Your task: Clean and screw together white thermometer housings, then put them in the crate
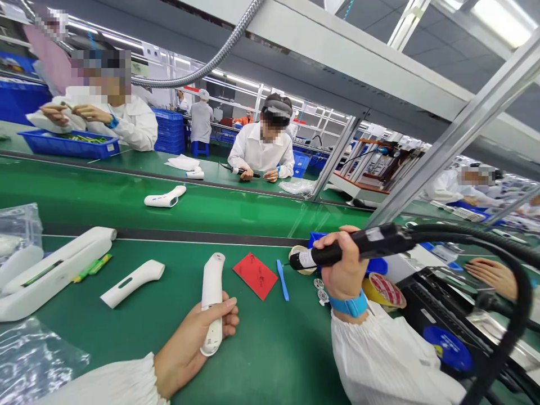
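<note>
My left hand is closed around the lower part of a white curved handheld device, which looks like a forehead thermometer and stands tilted slightly above the green bench. My right hand grips a black electric screwdriver, its tip pointing left, apart from the device. Below that tip lies a blue plastic pry tool, and beside it a red card. To the left of my left hand rests a white curved shell with an oval slot. Small round metallic parts sit near my right wrist.
White housings, green-yellow strips and clear plastic bags occupy the left. Tape rolls and a blue bin stand right. Another white device lies on the green conveyor. Co-workers sit across. Thick cables hang right.
</note>
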Tool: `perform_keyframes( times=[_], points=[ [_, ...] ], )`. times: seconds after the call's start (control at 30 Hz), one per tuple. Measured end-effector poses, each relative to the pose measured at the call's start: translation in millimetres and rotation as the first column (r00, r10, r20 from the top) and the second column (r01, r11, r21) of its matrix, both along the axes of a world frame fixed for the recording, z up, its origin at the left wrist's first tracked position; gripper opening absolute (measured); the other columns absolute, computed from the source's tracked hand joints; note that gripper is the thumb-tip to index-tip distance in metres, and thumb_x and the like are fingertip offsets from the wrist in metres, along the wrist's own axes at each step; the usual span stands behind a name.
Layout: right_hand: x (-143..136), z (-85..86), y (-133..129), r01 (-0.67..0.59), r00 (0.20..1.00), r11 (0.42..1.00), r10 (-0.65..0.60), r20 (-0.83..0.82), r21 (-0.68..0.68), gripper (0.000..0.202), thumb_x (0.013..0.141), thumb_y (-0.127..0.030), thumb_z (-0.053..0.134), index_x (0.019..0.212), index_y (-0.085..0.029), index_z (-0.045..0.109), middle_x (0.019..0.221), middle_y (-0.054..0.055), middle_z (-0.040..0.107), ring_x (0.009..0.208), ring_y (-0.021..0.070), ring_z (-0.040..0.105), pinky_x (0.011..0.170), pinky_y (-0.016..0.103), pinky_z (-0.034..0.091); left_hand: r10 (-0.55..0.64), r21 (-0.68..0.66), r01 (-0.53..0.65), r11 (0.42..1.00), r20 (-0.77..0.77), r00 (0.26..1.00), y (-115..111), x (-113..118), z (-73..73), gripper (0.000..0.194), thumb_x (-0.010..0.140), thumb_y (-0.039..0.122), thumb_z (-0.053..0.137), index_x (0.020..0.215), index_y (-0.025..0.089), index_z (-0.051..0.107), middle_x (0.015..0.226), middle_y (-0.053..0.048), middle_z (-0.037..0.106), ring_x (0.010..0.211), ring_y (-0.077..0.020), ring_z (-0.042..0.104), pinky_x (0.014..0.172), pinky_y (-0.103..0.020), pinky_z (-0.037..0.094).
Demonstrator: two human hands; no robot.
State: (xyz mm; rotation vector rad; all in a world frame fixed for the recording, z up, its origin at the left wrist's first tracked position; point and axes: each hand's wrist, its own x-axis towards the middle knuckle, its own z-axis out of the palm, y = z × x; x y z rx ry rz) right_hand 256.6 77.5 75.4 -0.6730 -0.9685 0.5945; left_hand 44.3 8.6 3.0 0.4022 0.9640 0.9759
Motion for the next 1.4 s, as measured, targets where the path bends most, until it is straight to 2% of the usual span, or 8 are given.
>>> perform_keyframes(
  times=[0.1,0.2,0.47,0.7,0.9,1.03,1.17,1.4],
  points=[
    [-20,7.2,-25,-0.212,0.965,0.977,0.203,-0.164,-0.038,0.016,0.073,-0.034,0.054,0.083,-0.023,0.048,0.052,-0.008,0.051,0.048,0.0099,0.048,0.052,0.026,0.044,0.054,-0.013,-0.054,0.998,0.018,0.998,1,0,1.6,0.019,0.070,0.013,0.067,0.083,0.012,0.052,0.078,-0.008,0.065,0.072,-0.0150,0.063,0.067,-0.025,0.053],
    [-37,9.4,-48,-0.295,0.938,0.953,0.274,-0.214,-0.074,0.018,0.072,-0.037,0.054,0.082,-0.023,0.049,0.053,-0.007,0.050,0.048,0.0100,0.047,0.051,0.026,0.042,0.052,0.002,-0.053,0.999,0.062,0.997,0,0,2.1,0.017,0.072,0.014,0.066,0.082,0.012,0.053,0.083,-0.010,0.066,0.078,-0.0174,0.064,0.073,-0.027,0.053],
    [-52,1.8,-67,-0.317,0.937,0.945,0.299,-0.182,-0.080,0.019,0.071,-0.039,0.055,0.083,-0.024,0.051,0.054,-0.006,0.050,0.046,0.0111,0.046,0.049,0.028,0.042,-0.051,0.007,0.050,0.999,0.079,0.996,-4,2,-0.2,0.017,0.070,0.016,0.069,0.078,0.012,0.054,0.075,-0.007,0.065,0.071,-0.0151,0.065,0.069,-0.024,0.053],
    [-55,-0.2,-71,-0.342,0.935,0.939,0.335,-0.116,-0.045,0.017,0.073,-0.036,0.053,0.085,-0.024,0.051,0.055,-0.005,0.050,0.048,0.0113,0.048,0.050,0.028,0.042,-0.025,-0.019,0.026,0.999,0.077,0.997,-6,3,2.1,0.022,0.067,0.011,0.069,0.078,0.014,0.051,0.063,-0.004,0.063,0.056,-0.0109,0.061,0.056,-0.020,0.051],
    [-56,-4.3,-71,-0.355,0.930,0.934,0.347,-0.123,-0.045,0.016,0.074,-0.035,0.052,0.086,-0.024,0.050,0.056,-0.005,0.050,0.048,0.0109,0.048,0.050,0.028,0.043,-0.057,0.028,0.055,0.998,0.058,0.997,-6,2,-2.7,0.021,0.069,0.012,0.067,0.080,0.014,0.049,0.063,-0.002,0.061,0.056,-0.0094,0.058,0.056,-0.021,0.049],
    [-57,-3.8,-72,-0.361,0.927,0.930,0.351,-0.135,-0.060,0.018,0.074,-0.036,0.052,0.087,-0.024,0.050,0.056,-0.005,0.050,0.048,0.0109,0.047,0.050,0.028,0.042,-0.122,0.077,0.118,0.990,0.049,0.991,-7,3,-6.6,0.023,0.073,0.030,0.065,0.080,0.014,0.050,0.060,0.000,0.059,0.047,-0.0073,0.053,0.047,-0.019,0.044],
    [-61,-1.8,-77,-0.359,0.928,0.933,0.353,-0.116,-0.033,0.019,0.073,-0.037,0.053,0.086,-0.024,0.050,0.056,-0.005,0.050,0.047,0.0113,0.048,0.049,0.029,0.043,-0.140,0.034,0.137,0.990,0.104,0.985,-9,5,-8.6,0.040,0.076,0.055,0.049,0.079,0.016,0.050,0.051,0.004,0.051,0.033,-0.0040,0.038,0.034,-0.017,0.029],
    [-73,-6.5,-83,-0.379,0.924,0.925,0.379,-0.045,0.017,0.020,0.073,-0.038,0.054,0.089,-0.025,0.050,0.057,-0.004,0.052,0.048,0.0126,0.050,0.049,0.031,0.045,-0.148,-0.009,0.150,0.989,0.127,0.981,-10,7,-6.8,0.046,0.073,0.063,0.046,0.072,0.017,0.049,0.041,0.007,0.041,0.032,-0.0045,0.032,0.034,-0.017,0.025]
  ],
)
